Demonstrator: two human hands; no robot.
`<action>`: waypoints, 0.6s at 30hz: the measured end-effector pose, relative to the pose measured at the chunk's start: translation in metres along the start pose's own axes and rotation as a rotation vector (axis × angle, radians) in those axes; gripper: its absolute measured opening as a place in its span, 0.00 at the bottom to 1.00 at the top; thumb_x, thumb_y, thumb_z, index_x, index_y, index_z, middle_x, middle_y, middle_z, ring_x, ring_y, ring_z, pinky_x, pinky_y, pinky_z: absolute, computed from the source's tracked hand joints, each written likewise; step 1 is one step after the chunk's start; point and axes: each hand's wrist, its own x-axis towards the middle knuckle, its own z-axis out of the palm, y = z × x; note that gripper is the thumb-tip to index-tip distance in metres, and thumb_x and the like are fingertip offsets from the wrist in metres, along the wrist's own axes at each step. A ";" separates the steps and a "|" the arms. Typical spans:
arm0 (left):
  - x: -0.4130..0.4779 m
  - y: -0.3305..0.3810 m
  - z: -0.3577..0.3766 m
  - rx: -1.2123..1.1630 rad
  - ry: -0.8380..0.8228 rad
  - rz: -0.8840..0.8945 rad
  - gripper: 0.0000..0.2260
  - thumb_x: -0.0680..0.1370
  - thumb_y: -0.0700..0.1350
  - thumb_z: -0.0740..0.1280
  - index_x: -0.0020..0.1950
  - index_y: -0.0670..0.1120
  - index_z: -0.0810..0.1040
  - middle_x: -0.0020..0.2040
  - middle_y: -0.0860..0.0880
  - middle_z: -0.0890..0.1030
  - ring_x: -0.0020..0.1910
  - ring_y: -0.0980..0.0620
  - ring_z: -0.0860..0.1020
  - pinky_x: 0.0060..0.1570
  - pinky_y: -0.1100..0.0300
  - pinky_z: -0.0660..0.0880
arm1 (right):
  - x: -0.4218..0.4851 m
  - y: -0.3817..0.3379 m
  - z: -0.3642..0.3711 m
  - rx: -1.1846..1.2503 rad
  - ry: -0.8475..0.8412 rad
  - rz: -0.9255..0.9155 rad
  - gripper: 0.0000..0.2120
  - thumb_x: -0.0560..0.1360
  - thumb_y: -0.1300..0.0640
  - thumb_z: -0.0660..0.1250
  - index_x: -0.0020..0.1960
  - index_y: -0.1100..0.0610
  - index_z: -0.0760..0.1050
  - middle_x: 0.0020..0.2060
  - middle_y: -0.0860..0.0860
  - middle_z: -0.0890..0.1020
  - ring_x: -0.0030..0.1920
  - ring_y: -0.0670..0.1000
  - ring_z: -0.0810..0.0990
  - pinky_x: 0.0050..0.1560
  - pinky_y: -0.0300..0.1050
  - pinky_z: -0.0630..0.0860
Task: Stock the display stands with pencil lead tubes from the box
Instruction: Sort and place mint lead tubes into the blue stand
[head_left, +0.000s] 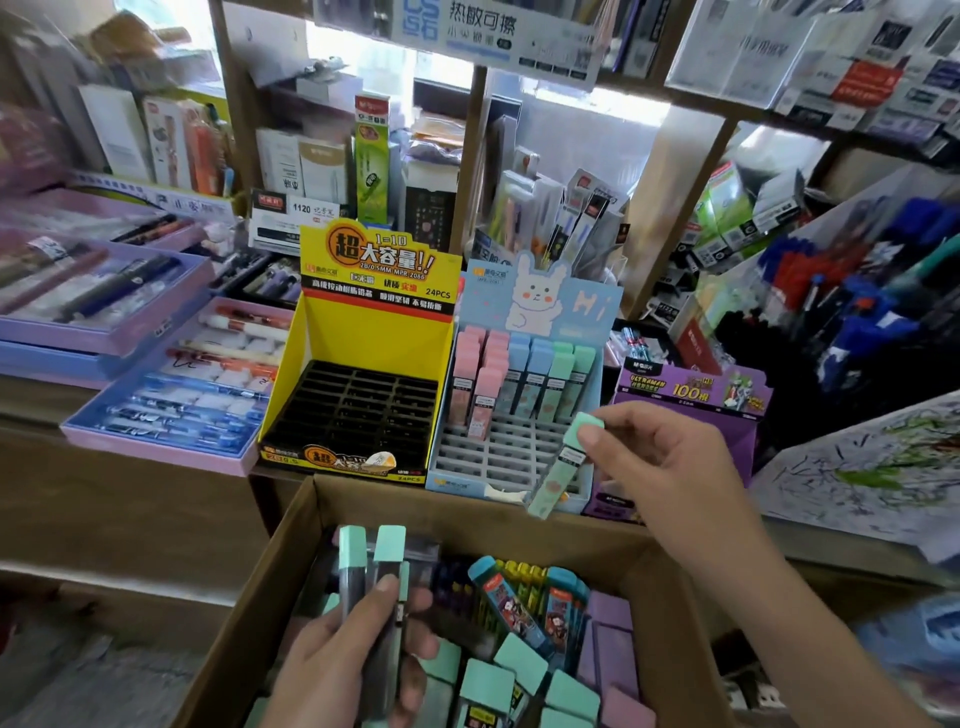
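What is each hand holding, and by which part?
The right hand pinches a mint-green lead tube just below its cap. The left hand grips two dark mint-capped lead tubes around their lower bodies.

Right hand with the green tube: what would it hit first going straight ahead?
Probably the empty grey slots of the blue bunny stand, with the green tube touching first; depth is unclear.

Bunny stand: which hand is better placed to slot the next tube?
Right: the right hand pinches a mint tube over empty slots of the bunny stand; the left hand holds tubes over the box.
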 end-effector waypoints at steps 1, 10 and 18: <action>0.000 0.000 0.000 -0.002 0.002 -0.007 0.16 0.80 0.45 0.65 0.50 0.32 0.84 0.37 0.31 0.80 0.25 0.43 0.76 0.30 0.56 0.72 | 0.007 -0.003 -0.005 -0.031 0.013 -0.028 0.04 0.77 0.54 0.73 0.46 0.46 0.85 0.39 0.48 0.87 0.40 0.48 0.85 0.43 0.42 0.82; 0.001 -0.001 0.004 0.014 0.045 -0.007 0.14 0.79 0.42 0.68 0.44 0.32 0.86 0.38 0.30 0.82 0.28 0.42 0.77 0.33 0.55 0.74 | 0.074 -0.002 -0.028 -0.377 0.093 -0.237 0.03 0.77 0.57 0.74 0.49 0.50 0.82 0.38 0.48 0.82 0.35 0.42 0.74 0.38 0.36 0.76; 0.001 0.003 0.005 -0.011 0.041 -0.025 0.14 0.81 0.39 0.65 0.47 0.29 0.83 0.34 0.32 0.81 0.23 0.43 0.76 0.21 0.59 0.73 | 0.103 0.006 -0.030 -0.618 0.058 -0.229 0.05 0.75 0.56 0.75 0.46 0.46 0.83 0.40 0.42 0.83 0.40 0.38 0.78 0.38 0.27 0.67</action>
